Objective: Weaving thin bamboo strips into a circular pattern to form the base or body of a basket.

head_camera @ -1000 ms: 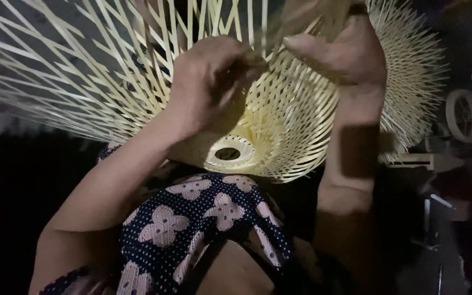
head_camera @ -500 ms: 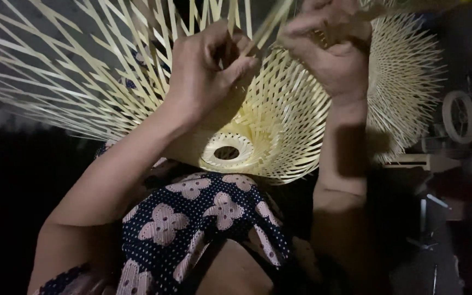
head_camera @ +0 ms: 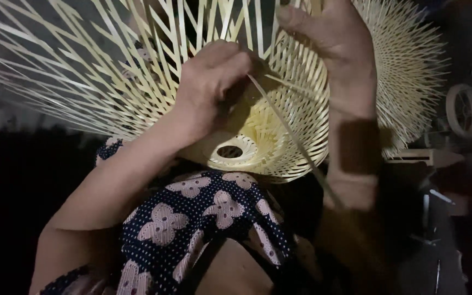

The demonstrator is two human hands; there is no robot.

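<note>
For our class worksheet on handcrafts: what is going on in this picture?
A person is weaving a pale bamboo basket on their lap. The left hand pinches a loose strip at the woven wall, while the right hand grips the upper edge. Unwoven strips fan outward. A similar woven piece stands behind.

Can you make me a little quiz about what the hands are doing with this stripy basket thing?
1. True or false: both hands touch the woven bamboo piece.
2. Which hand pinches the long loose strip that slants down across the weave? A) left hand B) right hand
3. What shape is the opening at the woven centre?

Key: 1. True. 2. A. 3. A small round hole, ringed by tight weaving, just above the flower-print cloth.
</note>
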